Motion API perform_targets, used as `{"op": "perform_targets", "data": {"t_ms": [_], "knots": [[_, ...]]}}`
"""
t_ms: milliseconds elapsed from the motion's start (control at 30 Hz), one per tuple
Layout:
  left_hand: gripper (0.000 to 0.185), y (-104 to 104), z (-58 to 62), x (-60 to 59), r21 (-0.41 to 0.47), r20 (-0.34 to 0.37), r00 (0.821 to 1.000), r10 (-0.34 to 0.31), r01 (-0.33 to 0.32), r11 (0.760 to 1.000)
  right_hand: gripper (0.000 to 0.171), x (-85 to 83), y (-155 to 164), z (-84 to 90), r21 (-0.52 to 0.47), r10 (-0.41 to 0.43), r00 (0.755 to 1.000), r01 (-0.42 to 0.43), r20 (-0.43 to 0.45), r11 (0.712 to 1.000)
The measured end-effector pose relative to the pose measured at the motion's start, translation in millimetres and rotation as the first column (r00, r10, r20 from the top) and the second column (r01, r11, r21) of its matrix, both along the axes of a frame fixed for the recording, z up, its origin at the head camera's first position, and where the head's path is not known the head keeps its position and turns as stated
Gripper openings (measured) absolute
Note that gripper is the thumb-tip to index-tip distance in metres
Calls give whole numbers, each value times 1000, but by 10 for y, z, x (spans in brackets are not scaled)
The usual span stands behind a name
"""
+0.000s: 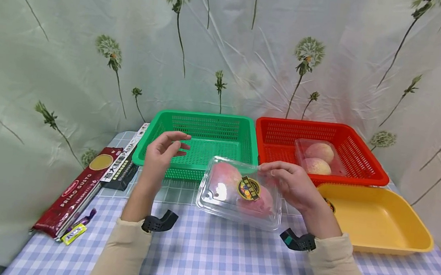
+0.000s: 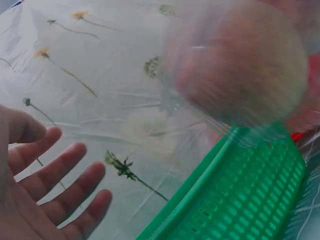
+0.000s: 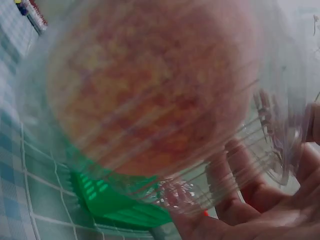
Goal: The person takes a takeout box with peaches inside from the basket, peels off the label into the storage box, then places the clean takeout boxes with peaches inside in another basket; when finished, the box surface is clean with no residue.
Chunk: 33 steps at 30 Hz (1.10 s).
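My right hand (image 1: 300,188) grips the right edge of a clear plastic clamshell box (image 1: 207,201), held tilted above the checked cloth. Two pink peaches (image 1: 224,178) lie inside, and a round black-and-yellow label sits on the lid. In the right wrist view, the fingers (image 3: 232,200) reach around the box's underside, with one peach large and blurred behind the plastic. My left hand (image 1: 162,149) is raised before the green basket (image 1: 196,174), touching nothing. Its fingers (image 2: 75,195) are spread and slightly bent in the left wrist view, apart from the box.
A red basket (image 1: 367,164) at the back right holds another clear box with two pale peaches (image 1: 319,152). In front of it stands a yellow tray (image 1: 381,221). On the left lie a red spaghetti pack (image 1: 81,190), a black box (image 1: 121,178) and a small yellow packet (image 1: 74,234).
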<state>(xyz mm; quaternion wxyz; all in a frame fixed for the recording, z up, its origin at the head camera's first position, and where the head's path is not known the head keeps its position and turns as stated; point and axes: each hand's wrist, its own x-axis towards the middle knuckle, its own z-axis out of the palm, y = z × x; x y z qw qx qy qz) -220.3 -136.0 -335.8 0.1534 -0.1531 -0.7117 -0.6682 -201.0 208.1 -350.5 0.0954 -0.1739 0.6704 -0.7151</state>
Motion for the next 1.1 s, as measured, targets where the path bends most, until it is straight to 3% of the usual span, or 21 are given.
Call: {"op": "perform_targets", "data": {"t_ms": [200, 400, 567, 733, 933, 1000, 1100], "knots": [[25, 74, 2, 14, -65, 23, 987, -158, 159, 985, 26, -26, 114, -98, 66, 104, 994, -101, -42, 993], [30, 140, -39, 26, -145, 81, 941, -327, 336, 931, 27, -76, 153, -209, 97, 195, 979, -189, -60, 977], [32, 206, -90, 39, -237, 146, 887, -438, 461, 855, 24, -99, 166, -269, 132, 203, 977, -194, -64, 972], [34, 276, -110, 71, -323, 213, 834, -509, 552, 769, 23, -95, 143, -281, 183, 157, 987, -147, -37, 972], [42, 337, -173, 74, -446, 288, 772, -566, 631, 634, 26, -81, 97, -321, 294, 91, 993, -64, -77, 954], [45, 344, -194, 71, -469, 309, 759, -573, 646, 603, 25, -79, 81, -347, 353, 71, 994, -35, -89, 935], [48, 348, -216, 70, -493, 321, 760, -566, 644, 586, 26, -80, 68, -388, 443, 47, 994, 2, -98, 896]]}}
